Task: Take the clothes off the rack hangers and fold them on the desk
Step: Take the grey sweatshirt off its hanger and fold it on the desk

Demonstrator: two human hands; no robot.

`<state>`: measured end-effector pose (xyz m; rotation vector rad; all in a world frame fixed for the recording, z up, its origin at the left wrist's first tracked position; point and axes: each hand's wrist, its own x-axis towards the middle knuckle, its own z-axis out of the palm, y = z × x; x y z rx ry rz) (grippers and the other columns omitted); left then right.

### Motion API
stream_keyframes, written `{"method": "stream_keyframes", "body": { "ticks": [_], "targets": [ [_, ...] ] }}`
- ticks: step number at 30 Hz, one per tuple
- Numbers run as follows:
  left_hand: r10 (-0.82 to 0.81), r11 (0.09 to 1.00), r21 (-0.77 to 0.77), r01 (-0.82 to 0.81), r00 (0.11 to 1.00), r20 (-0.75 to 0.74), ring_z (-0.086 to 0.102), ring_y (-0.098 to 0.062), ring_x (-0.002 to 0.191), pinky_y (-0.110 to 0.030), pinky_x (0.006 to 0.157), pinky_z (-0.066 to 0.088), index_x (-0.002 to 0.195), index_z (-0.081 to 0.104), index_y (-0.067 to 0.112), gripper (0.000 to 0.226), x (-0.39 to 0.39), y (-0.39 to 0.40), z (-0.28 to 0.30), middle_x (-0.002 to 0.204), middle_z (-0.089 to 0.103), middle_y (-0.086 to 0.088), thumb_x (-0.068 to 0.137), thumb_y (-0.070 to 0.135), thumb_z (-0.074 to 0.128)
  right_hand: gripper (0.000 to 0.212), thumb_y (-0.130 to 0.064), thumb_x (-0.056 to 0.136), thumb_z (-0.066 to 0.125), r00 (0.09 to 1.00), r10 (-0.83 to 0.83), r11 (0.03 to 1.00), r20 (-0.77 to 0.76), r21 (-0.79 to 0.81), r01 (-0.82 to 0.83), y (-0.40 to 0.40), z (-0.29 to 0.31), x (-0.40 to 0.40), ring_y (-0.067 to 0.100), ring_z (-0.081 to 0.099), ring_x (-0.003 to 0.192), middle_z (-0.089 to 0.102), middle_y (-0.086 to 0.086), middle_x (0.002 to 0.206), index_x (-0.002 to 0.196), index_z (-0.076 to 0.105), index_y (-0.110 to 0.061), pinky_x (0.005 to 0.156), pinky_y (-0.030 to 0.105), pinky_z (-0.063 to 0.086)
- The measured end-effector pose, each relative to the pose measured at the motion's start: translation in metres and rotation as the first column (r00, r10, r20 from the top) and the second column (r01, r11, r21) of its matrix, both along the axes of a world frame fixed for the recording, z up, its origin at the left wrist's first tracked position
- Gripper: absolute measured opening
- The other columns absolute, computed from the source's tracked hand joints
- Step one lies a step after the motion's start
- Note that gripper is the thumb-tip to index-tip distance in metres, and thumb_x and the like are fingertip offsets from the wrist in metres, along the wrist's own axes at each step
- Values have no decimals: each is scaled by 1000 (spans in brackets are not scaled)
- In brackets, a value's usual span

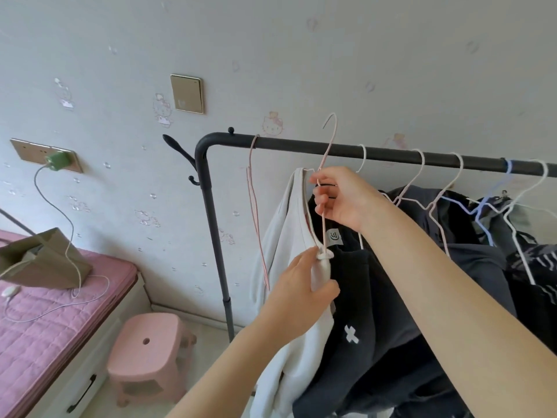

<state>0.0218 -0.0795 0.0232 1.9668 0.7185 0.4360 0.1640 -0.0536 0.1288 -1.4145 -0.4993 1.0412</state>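
Your right grip [337, 197] pinches the neck of a pink hanger [327, 152], its hook lifted clear above the black rack bar [376, 153]. Your left grip [297, 285] clamps a fold of the white shirt [280, 236] still draped on that hanger. Dark clothes [391, 297] hang just beside, on white hangers [422, 173]. A pink stool [147, 357] stands below left.

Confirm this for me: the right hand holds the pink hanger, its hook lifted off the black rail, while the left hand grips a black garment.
One detail is off. In the head view the left hand grips the white garment, not a black one. The rest holds: the right hand holds the pink hanger, whose hook sits clear above the black rail.
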Motion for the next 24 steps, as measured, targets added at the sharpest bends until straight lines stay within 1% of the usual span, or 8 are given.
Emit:
{"method": "stream_keyframes", "body": {
  "ticks": [4, 8, 11, 13, 15, 18, 20, 24],
  "targets": [
    [-100, 994, 39, 98, 994, 42, 30, 3, 135, -21, 111, 28, 147, 35, 30, 58, -12, -12, -12, 149, 29, 24, 95, 57, 42, 14, -5, 86, 57, 997, -70, 998, 37, -2, 71, -27, -1, -23, 8, 32, 44, 41, 3, 65, 100, 60, -5, 50, 21, 37],
    [-101, 995, -4, 104, 980, 172, 39, 28, 100, 5, 84, 26, 120, 60, 16, 33, -25, -26, -20, 107, 44, 34, 104, 32, 35, 12, -5, 87, 56, 986, -158, 986, 55, -36, 160, -62, -10, -48, 7, 25, 46, 40, 2, 64, 98, 59, -5, 45, 18, 29],
    [-61, 997, -36, 67, 986, 154, 51, 6, 116, -7, 87, 37, 132, 52, 15, 34, -28, -30, -28, 122, 51, 22, 103, 28, 41, 1, -9, 90, 54, 977, -177, 980, 119, -68, 186, -93, -17, -71, 7, 20, 42, 34, -2, 58, 89, 55, -9, 42, 18, 21],
    [-25, 997, -77, 32, 996, 91, 55, -19, 122, -16, 73, 46, 141, 41, 19, 41, -27, -31, -29, 130, 55, 2, 101, 30, 44, 8, -16, 93, 53, 971, -170, 979, 169, -86, 186, -115, -21, -85, 7, 20, 41, 32, -4, 54, 87, 54, -10, 40, 19, 19],
    [-6, 994, -113, 7, 1000, 11, 64, -23, 96, -17, 53, 41, 148, 24, 23, 54, -24, -35, -24, 111, 60, -1, 99, 32, 46, 18, -25, 93, 54, 955, -185, 969, 232, -121, 217, -138, -25, -99, 8, 21, 39, 33, -3, 52, 84, 54, -10, 38, 20, 18],
    [42, 987, -151, -49, 998, -51, 59, -18, 74, -27, 59, 47, 152, 2, 23, 72, -16, -35, -14, 96, 56, -1, 98, 35, 48, 35, -43, 89, 59, 897, -240, 931, 372, -173, 321, -167, -33, -108, 9, 24, 37, 37, -2, 50, 73, 55, -12, 38, 20, 20],
    [104, 986, -124, -112, 992, -75, 61, -28, 85, -36, 67, 49, 152, 4, 21, 71, -11, -35, -11, 113, 57, -13, 97, 37, 47, 41, -49, 86, 60, 856, -292, 903, 427, -172, 394, -188, -37, -111, 9, 26, 36, 37, -3, 50, 67, 54, -13, 38, 20, 22],
    [162, 985, -53, -163, 987, -9, 60, -24, 74, -30, 58, 46, 133, 36, 20, 50, -15, -36, -11, 102, 58, -10, 94, 51, 47, 39, -43, 84, 61, 744, -435, 819, 508, -121, 561, -226, -38, -112, 6, 32, 30, 39, -11, 38, 58, 54, -15, 44, 21, 26]
  ]
}}
